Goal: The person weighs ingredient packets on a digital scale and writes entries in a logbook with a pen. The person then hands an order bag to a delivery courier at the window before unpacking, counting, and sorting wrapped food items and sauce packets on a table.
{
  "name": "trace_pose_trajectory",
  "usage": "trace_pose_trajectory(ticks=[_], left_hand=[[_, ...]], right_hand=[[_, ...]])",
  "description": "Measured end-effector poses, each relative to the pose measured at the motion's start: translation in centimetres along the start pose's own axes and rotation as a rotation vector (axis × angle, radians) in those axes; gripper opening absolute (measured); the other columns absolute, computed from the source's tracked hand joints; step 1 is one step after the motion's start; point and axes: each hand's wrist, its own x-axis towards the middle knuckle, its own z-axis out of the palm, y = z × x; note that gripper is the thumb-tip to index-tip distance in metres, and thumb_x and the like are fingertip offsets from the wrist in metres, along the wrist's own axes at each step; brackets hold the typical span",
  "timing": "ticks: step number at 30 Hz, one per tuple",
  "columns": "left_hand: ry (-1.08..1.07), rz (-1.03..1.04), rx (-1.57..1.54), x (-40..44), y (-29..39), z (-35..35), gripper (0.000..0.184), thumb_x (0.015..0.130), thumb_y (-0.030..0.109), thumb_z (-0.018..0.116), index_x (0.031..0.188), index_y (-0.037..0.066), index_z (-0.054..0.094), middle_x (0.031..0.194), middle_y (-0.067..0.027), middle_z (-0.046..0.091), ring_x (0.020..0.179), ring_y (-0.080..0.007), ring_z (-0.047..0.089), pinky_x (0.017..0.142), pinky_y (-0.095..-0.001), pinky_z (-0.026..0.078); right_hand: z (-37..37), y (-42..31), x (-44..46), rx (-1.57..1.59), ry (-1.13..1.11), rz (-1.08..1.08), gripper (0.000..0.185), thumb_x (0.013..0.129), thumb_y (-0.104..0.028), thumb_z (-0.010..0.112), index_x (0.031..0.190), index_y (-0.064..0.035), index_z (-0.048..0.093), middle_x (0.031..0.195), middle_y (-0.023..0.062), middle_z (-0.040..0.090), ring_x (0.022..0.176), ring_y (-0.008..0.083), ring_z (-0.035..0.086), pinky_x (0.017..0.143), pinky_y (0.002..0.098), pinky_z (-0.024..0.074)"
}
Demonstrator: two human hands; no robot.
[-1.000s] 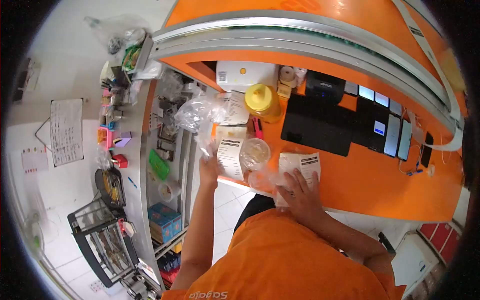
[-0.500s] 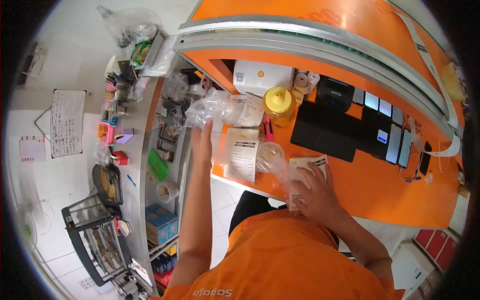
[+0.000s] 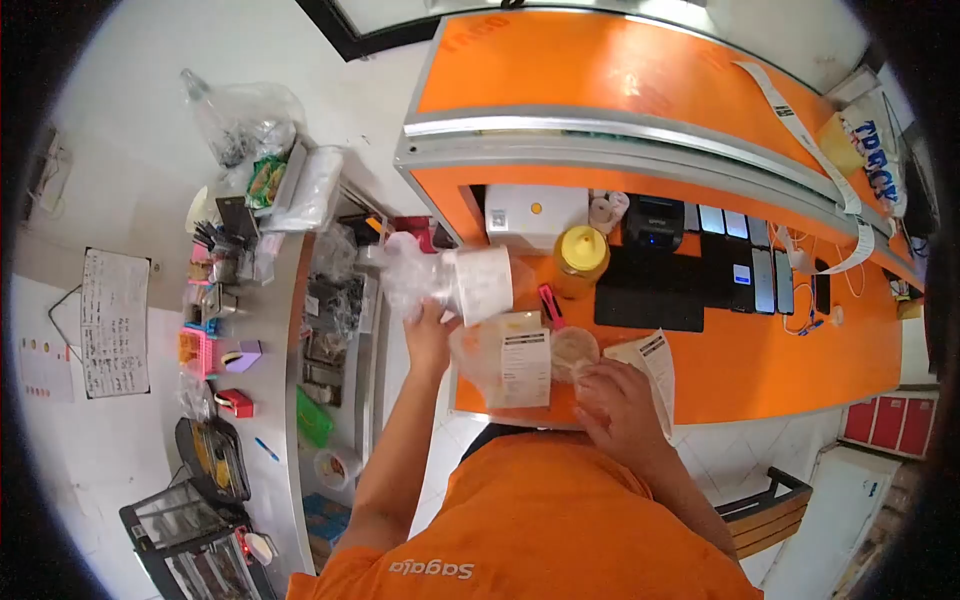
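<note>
My left hand (image 3: 430,335) is closed on a crumpled clear plastic bag (image 3: 415,280) at the counter's left end. A white receipt (image 3: 485,283) shows against that bag, tilted up. In front of me another receipt (image 3: 526,368) lies on a second clear bag (image 3: 478,360). Just right of it is a round clear plastic cup (image 3: 574,350). My right hand (image 3: 615,400) rests over the cup's near edge, fingers curled in towards the thumb; what they pinch, if anything, is hidden. A third receipt (image 3: 652,365) lies beside and partly behind that hand.
A yellow-capped squeeze bottle (image 3: 581,262) stands behind the cup, near a pink marker (image 3: 551,305). Farther right are a black mat (image 3: 650,298), several phones (image 3: 763,280) and a receipt printer (image 3: 655,222). A cluttered steel shelf (image 3: 265,360) runs along the left.
The view has shifted. My left hand has gripped the bag and raised it with its receipt. My right hand has moved left from the right-hand receipt to the cup, its fingers curling.
</note>
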Motion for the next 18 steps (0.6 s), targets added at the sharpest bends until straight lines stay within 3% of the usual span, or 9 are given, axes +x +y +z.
trace_pose_trajectory(ticks=[4,7,10,12,18], left_hand=[[-0.01,0.066,-0.115,-4.8,3.6,-1.7,0.012,0.098,0.006,0.056,0.109,0.003,0.058,0.097,-0.0054,0.061,0.085,-0.0192,0.062,0.081,-0.0461,0.059],[-0.212,0.103,0.044,-7.4,2.4,-6.3,0.025,0.095,-0.001,0.054,0.119,0.003,0.057,0.109,-0.0091,0.064,0.098,-0.0248,0.066,0.09,-0.0488,0.058],[-0.236,0.104,-0.213,-11.4,4.7,-3.6,0.04,0.092,-0.006,0.052,0.131,0.003,0.055,0.125,-0.0141,0.064,0.113,-0.0303,0.065,0.099,-0.051,0.054],[-0.249,0.119,-0.317,-12.5,5.6,-2.7,0.048,0.091,-0.008,0.052,0.137,0.004,0.051,0.134,-0.0171,0.061,0.121,-0.0326,0.062,0.103,-0.052,0.052],[-0.396,0.189,-0.368,-13.5,6.9,-1.9,0.049,0.092,-0.006,0.052,0.14,0.002,0.048,0.134,-0.0181,0.06,0.123,-0.0328,0.061,0.105,-0.0512,0.051]], right_hand=[[0.7,-4.6,4.3,0.377,0.192,0.041,0.075,0.083,-0.021,0.081,0.144,-0.0008,0.043,0.139,0.0213,0.053,0.133,0.0371,0.049,0.113,0.0464,0.0364],[1.2,-6.6,6.5,0.524,0.218,0.051,0.091,0.085,-0.025,0.081,0.153,0.0017,0.027,0.141,0.0241,0.052,0.134,0.0373,0.05,0.111,0.0471,0.0388],[-0.1,-8.1,6.4,0.47,0.173,-0.101,0.098,0.082,-0.033,0.082,0.155,0.0005,0.026,0.145,0.0278,0.048,0.132,0.0438,0.05,0.11,0.0472,0.0402],[-0.7,-8.8,5.8,0.477,0.136,-0.073,0.098,0.081,-0.032,0.082,0.155,0.0001,0.026,0.144,0.0274,0.049,0.131,0.0421,0.053,0.109,0.0462,0.0416],[-1.0,-9.4,4.9,0.481,0.159,-0.077,0.098,0.081,-0.031,0.081,0.156,-0.0015,0.025,0.145,0.0268,0.049,0.133,0.0407,0.052,0.11,0.0459,0.0412]])
